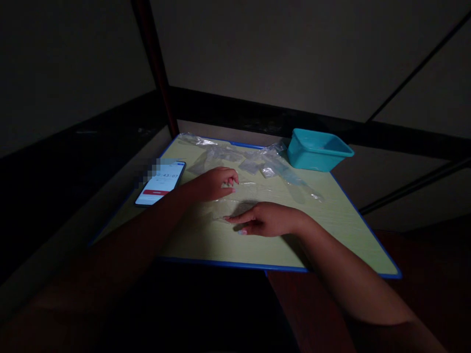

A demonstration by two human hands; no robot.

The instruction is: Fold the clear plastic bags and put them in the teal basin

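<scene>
A thin clear plastic bag (238, 206) lies flat on the table under and between my hands; its outline is hard to make out. My right hand (267, 219) rests at its near edge, the index finger stretched out and touching the plastic, with the thumb apart below. Over the far left side of the bag is my left hand (217, 184). Its fingers are loosely curled, with a gap to the thumb, and nothing shows between them. Behind the hands, several more clear plastic bags (252, 164) lie loose and crumpled.
A lit phone (162, 182) showing a timer lies at the table's left edge, partly blurred by pixel blocks. At the back right corner stands a turquoise plastic basket (312, 157). The pale table (206, 245) has a blue rim. Dark walls border its back and left.
</scene>
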